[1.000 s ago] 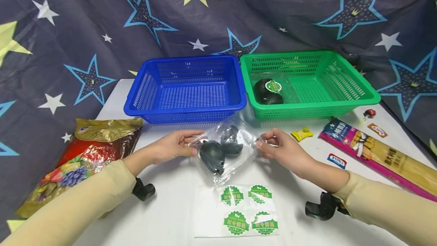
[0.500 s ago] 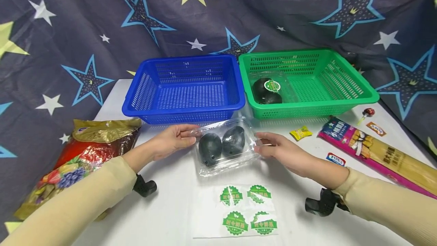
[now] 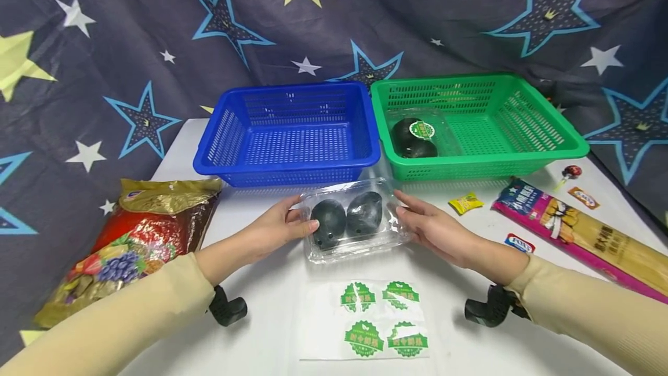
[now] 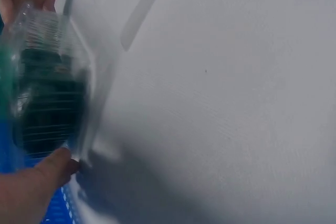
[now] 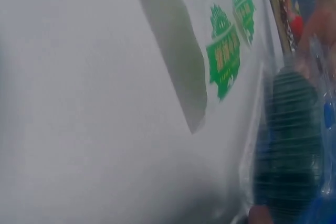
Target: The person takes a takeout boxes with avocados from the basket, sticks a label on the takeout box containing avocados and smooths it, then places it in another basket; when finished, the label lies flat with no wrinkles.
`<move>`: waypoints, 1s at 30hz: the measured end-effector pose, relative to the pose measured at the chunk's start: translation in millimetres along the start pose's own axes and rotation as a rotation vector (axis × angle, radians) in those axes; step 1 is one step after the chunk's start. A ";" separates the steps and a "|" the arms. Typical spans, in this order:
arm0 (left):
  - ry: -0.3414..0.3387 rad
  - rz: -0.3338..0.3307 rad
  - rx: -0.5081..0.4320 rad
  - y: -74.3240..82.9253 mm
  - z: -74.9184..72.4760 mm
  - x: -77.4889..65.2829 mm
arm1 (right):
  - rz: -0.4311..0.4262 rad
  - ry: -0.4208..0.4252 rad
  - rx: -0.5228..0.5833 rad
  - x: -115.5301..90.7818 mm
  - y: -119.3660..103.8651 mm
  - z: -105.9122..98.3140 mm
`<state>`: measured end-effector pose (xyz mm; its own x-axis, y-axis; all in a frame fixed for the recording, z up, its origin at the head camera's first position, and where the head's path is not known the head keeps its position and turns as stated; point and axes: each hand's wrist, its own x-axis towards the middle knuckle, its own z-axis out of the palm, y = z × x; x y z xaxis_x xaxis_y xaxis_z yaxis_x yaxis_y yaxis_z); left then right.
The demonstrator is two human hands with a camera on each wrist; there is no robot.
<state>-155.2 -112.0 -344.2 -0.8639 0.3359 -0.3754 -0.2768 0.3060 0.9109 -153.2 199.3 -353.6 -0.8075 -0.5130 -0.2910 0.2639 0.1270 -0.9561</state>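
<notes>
A clear plastic fruit box [image 3: 388, 239], holding two dark avocado-like fruits [image 3: 364, 213], lies level between my hands in the middle of the head view. My left hand [image 3: 273, 234] grips its left end, thumb over the edge. At the right end, my right hand [image 3: 446, 234] holds the side with its fingers along the wall. In the left wrist view, the thumb [image 4: 55, 163] presses at the box's lower corner. A blurred dark fruit [image 5: 289, 140] shows through the plastic in the right wrist view. Below the box lies a sheet of green stickers [image 3: 318, 324].
Behind stand a blue basket [image 3: 287, 174] and a green basket [image 3: 485, 164], the green one holding another stickered fruit box [image 3: 443, 135]. A large candy bag [image 3: 141, 237] lies left. Right are a pasta pack [image 3: 590, 231], small wrapped sweets [image 3: 466, 203] and a lollipop [image 3: 572, 171].
The box was tilted with a corner toward me, then turned level and its long side faces me. Both hands stay at its ends, and the left thumb has moved further over the edge.
</notes>
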 end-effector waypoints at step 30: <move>-0.062 0.037 -0.137 -0.9 10.6 11.2 | 0.013 0.091 -0.079 -20.5 0.9 3.8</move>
<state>-160.2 -99.0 -351.0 -0.8479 0.4003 -0.3476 -0.3043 0.1694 0.9374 -134.4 206.7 -348.3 -0.8499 -0.4319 -0.3018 0.2352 0.2014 -0.9508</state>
